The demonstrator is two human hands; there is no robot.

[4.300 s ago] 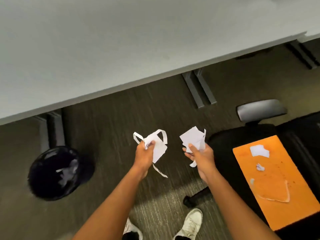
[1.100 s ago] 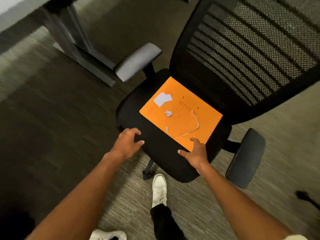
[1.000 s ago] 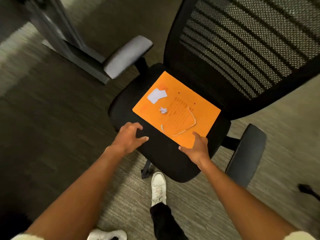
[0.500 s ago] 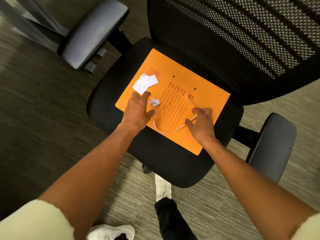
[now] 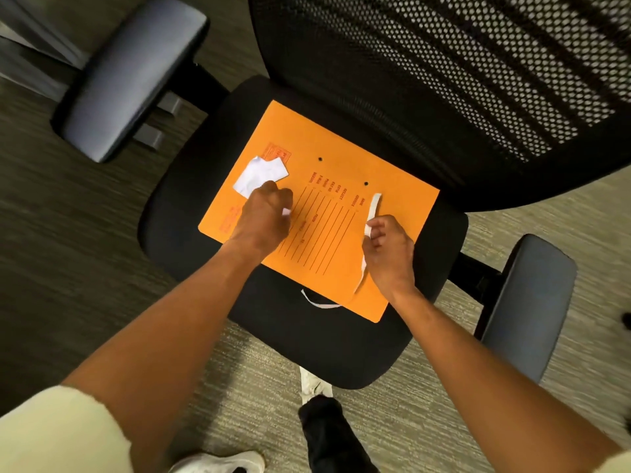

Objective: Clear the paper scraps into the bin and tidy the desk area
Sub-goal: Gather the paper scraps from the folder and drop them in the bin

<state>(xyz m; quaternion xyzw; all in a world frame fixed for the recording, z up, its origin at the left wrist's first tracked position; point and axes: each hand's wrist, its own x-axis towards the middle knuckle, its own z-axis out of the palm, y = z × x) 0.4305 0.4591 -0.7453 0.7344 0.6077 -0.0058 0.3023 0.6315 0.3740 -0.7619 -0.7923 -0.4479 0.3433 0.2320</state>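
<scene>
bright orange flat folder with darker orange-red printed lines and lettering, plus two little black dots. white torn paper scrap and a thin white paper strip on it. black padded chair seat, black mesh chair back with a dotted hole pattern, grey armrest pads. grey-olive streaky carpet floor, cream sleeves, white shoes

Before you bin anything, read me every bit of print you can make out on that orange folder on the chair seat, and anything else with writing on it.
On the flat orange paper folder, form labels printed sideways:
"NAME"
"ADDRESS"
"SUBJECT"
"FROM", mid-form
Four or so shorter labels beside these: too small to read.
Red boxed stamp at the folder's far left corner: blurred, unreadable.
Red print along its left edge: unreadable.
The white paper scrap and thin white paper strip: no writing visible.
</scene>
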